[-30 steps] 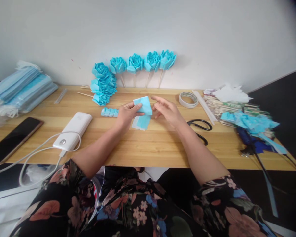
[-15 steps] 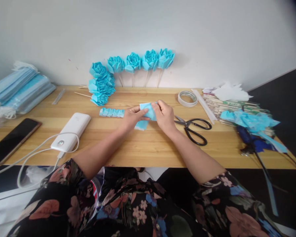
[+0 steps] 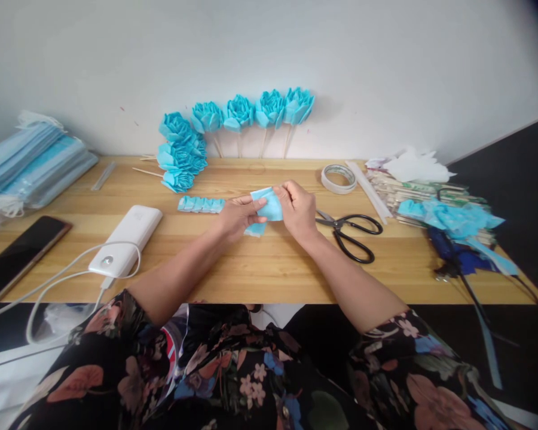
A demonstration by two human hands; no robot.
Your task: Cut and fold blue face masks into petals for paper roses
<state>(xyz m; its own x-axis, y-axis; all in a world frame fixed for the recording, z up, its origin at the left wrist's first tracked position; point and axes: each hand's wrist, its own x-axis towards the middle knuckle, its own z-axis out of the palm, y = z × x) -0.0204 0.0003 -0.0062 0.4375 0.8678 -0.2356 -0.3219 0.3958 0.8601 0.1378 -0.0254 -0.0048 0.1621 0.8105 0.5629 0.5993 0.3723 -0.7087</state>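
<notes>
A small light-blue fabric piece (image 3: 271, 206) is held just above the table between both hands. My left hand (image 3: 240, 216) pinches its left side with thumb and fingers. My right hand (image 3: 298, 209) grips the upper right edge, fingers closed on it. Another blue piece (image 3: 255, 229) shows on the table below, partly hidden by my left hand. A row of folded blue petals (image 3: 200, 205) lies just left of that hand. Black-handled scissors (image 3: 347, 230) rest beside my right hand, their blade tips close to the wrist.
Blue fabric flowers on sticks (image 3: 239, 113) lean on the wall, more lie stacked (image 3: 179, 152). Left are face masks (image 3: 40, 161), a phone (image 3: 24, 257) and a white power bank (image 3: 125, 242). Right are a tape roll (image 3: 338, 179), glue sticks (image 3: 368, 191) and blue scraps (image 3: 457, 216).
Both hands keep hold of the fabric piece, which has tilted slightly. The left fingers have shifted a little on it. The whole view has moved slightly.
</notes>
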